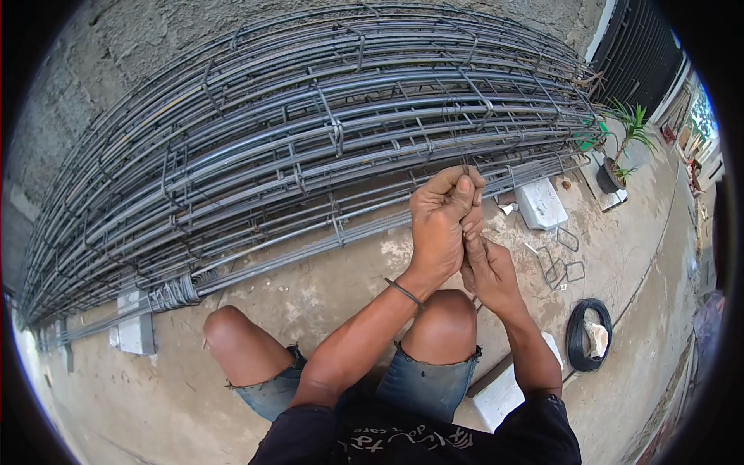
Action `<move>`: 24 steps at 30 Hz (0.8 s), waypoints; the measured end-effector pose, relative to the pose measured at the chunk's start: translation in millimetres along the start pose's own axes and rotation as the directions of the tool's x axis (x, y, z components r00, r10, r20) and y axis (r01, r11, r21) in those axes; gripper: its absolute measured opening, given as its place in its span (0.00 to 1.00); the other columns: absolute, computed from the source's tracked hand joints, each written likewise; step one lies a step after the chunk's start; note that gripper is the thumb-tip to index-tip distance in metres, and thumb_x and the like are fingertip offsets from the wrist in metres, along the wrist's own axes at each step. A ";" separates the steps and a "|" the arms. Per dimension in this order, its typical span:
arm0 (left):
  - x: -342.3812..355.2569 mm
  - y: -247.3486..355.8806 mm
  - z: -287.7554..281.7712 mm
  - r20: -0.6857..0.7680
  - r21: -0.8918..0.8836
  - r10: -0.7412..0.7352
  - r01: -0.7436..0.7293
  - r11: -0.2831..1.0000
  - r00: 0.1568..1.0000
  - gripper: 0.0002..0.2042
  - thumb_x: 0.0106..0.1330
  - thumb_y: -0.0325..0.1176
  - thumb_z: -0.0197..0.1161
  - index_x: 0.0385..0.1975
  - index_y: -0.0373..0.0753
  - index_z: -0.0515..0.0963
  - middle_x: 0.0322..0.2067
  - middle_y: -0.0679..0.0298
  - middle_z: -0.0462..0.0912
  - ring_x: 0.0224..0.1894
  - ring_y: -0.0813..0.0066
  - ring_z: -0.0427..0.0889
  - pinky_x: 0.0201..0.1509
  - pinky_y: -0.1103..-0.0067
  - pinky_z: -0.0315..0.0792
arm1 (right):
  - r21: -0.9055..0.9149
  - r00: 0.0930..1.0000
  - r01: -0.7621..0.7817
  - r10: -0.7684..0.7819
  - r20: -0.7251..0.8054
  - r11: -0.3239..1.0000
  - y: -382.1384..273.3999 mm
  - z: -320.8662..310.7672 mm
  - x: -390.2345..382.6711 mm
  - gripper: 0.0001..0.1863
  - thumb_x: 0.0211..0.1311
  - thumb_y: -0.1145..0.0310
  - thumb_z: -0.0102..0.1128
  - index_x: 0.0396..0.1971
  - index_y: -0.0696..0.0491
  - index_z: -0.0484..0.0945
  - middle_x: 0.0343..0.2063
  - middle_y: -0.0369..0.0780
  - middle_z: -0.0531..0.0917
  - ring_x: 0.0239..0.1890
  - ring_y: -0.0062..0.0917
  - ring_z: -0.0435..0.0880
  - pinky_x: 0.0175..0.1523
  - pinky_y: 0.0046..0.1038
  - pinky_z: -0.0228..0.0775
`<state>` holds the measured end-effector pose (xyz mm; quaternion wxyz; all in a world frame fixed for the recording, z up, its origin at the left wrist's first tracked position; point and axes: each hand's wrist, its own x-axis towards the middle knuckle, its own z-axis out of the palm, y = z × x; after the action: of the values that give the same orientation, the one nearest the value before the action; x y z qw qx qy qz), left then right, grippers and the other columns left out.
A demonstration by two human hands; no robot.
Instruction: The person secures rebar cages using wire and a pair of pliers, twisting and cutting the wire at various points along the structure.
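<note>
Seemingly for tension, left hand (443, 225) clenches thin wire (459, 143) upright while right hand (490, 271) grips it below, before the rebar cages (310, 139).

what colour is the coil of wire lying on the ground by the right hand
Black: the coil of wire is a dark ring on the pale concrete ground, seen in the head view.

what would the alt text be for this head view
A seated person's left hand and right hand grip a thin dark tie wire in front of long stacked grey steel rebar cages against a wall. A black coil of wire lies on the concrete floor at the right.
</note>
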<state>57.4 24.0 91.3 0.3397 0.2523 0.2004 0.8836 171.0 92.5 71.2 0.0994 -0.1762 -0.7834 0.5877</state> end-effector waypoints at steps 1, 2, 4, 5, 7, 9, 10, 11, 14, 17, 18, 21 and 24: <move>0.4 0.6 2.1 0.012 -0.006 -0.023 0.024 1.000 1.000 0.10 0.68 0.35 0.54 0.36 0.34 0.74 0.24 0.67 0.69 0.19 0.84 0.64 0.23 0.85 0.65 | -0.153 0.995 0.065 -0.076 -0.064 0.986 -0.4 0.7 0.1 0.18 0.70 0.58 0.43 0.32 0.59 0.71 0.18 0.41 0.76 0.20 0.32 0.78 0.26 0.32 0.66; 0.1 3.2 3.8 -0.013 0.015 -0.044 0.044 0.999 0.999 0.10 0.68 0.36 0.54 0.37 0.33 0.74 0.23 0.67 0.69 0.19 0.85 0.64 0.24 0.85 0.65 | -0.304 0.980 0.120 -0.162 -0.116 0.945 -2.5 1.2 -0.3 0.18 0.70 0.59 0.44 0.28 0.59 0.70 0.15 0.43 0.74 0.19 0.35 0.77 0.25 0.34 0.64; 3.0 7.8 7.5 -0.042 0.047 -0.083 0.085 0.995 0.996 0.12 0.69 0.37 0.52 0.38 0.32 0.74 0.22 0.68 0.68 0.19 0.85 0.63 0.26 0.84 0.66 | -0.578 0.946 0.158 -0.290 -0.143 0.801 -3.9 -2.1 0.8 0.17 0.69 0.61 0.46 0.25 0.59 0.69 0.12 0.46 0.72 0.17 0.41 0.75 0.23 0.36 0.63; 5.2 4.1 4.0 -0.062 0.125 -0.012 0.020 0.992 0.998 0.15 0.70 0.39 0.50 0.39 0.32 0.74 0.19 0.71 0.66 0.19 0.86 0.61 0.25 0.84 0.65 | -0.687 0.940 0.148 -0.317 -0.126 0.712 -2.1 -5.1 0.9 0.16 0.68 0.62 0.47 0.25 0.59 0.69 0.13 0.48 0.72 0.18 0.44 0.75 0.23 0.36 0.63; 8.5 2.8 -3.5 -0.151 0.134 0.052 -0.031 0.990 0.987 0.14 0.71 0.39 0.49 0.39 0.33 0.74 0.18 0.71 0.65 0.18 0.86 0.59 0.24 0.84 0.62 | -0.806 0.936 0.158 -0.347 -0.062 0.570 1.9 -5.9 0.4 0.14 0.65 0.64 0.51 0.26 0.59 0.68 0.15 0.52 0.72 0.20 0.48 0.73 0.24 0.35 0.64; 13.2 3.4 -9.5 -0.213 0.089 0.040 -0.021 0.996 0.976 0.14 0.71 0.40 0.47 0.36 0.34 0.73 0.17 0.73 0.61 0.17 0.87 0.54 0.20 0.86 0.54 | -0.674 0.952 0.252 -0.303 0.044 0.695 4.8 -9.6 -1.3 0.14 0.66 0.62 0.51 0.27 0.59 0.69 0.16 0.48 0.73 0.19 0.42 0.74 0.24 0.32 0.65; 14.0 2.4 -14.3 -0.176 0.015 0.002 0.000 1.000 0.984 0.14 0.71 0.40 0.47 0.34 0.34 0.73 0.16 0.73 0.61 0.16 0.87 0.53 0.19 0.87 0.52 | -0.596 0.953 0.288 -0.287 0.099 0.750 6.2 -12.2 -2.3 0.15 0.66 0.61 0.50 0.28 0.59 0.69 0.16 0.47 0.73 0.19 0.39 0.74 0.25 0.30 0.66; 14.7 0.8 -19.8 -0.135 -0.057 -0.033 0.026 0.998 0.990 0.14 0.71 0.41 0.47 0.33 0.35 0.72 0.16 0.73 0.60 0.16 0.87 0.53 0.18 0.87 0.51 | -0.310 0.984 0.165 -0.137 0.111 0.936 6.9 -15.2 -3.7 0.15 0.67 0.61 0.50 0.30 0.59 0.70 0.17 0.44 0.73 0.19 0.33 0.74 0.25 0.28 0.66; 13.4 -0.5 -13.9 -0.060 -0.108 -0.058 0.051 0.993 0.996 0.14 0.71 0.41 0.47 0.30 0.37 0.71 0.15 0.74 0.58 0.16 0.87 0.51 0.17 0.87 0.48 | 0.294 0.959 -0.165 0.084 0.269 0.941 2.9 -24.9 -7.6 0.17 0.69 0.59 0.47 0.39 0.62 0.71 0.19 0.36 0.72 0.21 0.20 0.72 0.24 0.22 0.66; 12.0 -3.0 -14.2 -0.098 -0.069 -0.005 -0.001 0.998 0.995 0.14 0.71 0.42 0.48 0.30 0.37 0.71 0.14 0.74 0.58 0.16 0.87 0.50 0.17 0.87 0.47 | 0.213 0.976 -0.017 -0.030 0.215 0.977 -2.1 -16.3 -8.7 0.19 0.70 0.62 0.46 0.50 0.62 0.69 0.19 0.32 0.69 0.21 0.13 0.69 0.24 0.18 0.63; 12.3 -2.6 -18.4 -0.126 -0.048 0.025 -0.031 0.998 0.992 0.14 0.70 0.42 0.48 0.30 0.38 0.71 0.14 0.74 0.57 0.16 0.87 0.50 0.17 0.87 0.47 | 0.121 0.979 -0.019 -0.006 0.204 0.992 -5.4 -13.7 -7.8 0.18 0.69 0.63 0.47 0.49 0.61 0.71 0.19 0.32 0.69 0.21 0.13 0.68 0.24 0.18 0.62; 11.9 -3.1 -22.3 -0.151 -0.131 0.005 -0.025 0.991 0.988 0.13 0.70 0.42 0.49 0.33 0.37 0.72 0.15 0.73 0.58 0.16 0.87 0.52 0.18 0.87 0.49 | -0.089 0.993 0.000 0.011 0.121 0.996 -8.0 -13.4 -6.6 0.12 0.68 0.66 0.49 0.43 0.58 0.76 0.15 0.31 0.69 0.18 0.12 0.66 0.23 0.17 0.58; 16.2 -5.9 -23.6 -0.107 -0.194 -0.013 -0.008 0.981 0.994 0.13 0.70 0.41 0.48 0.39 0.37 0.72 0.16 0.73 0.58 0.17 0.86 0.53 0.19 0.86 0.50 | -0.107 0.996 0.038 -0.029 0.080 0.994 0.3 -22.8 0.1 0.12 0.67 0.66 0.51 0.37 0.59 0.78 0.14 0.31 0.69 0.15 0.12 0.65 0.20 0.17 0.56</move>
<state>36.3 35.1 74.5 0.3525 0.1699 0.1317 0.9108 179.2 112.9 77.5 0.0688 -0.1450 -0.8202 0.5491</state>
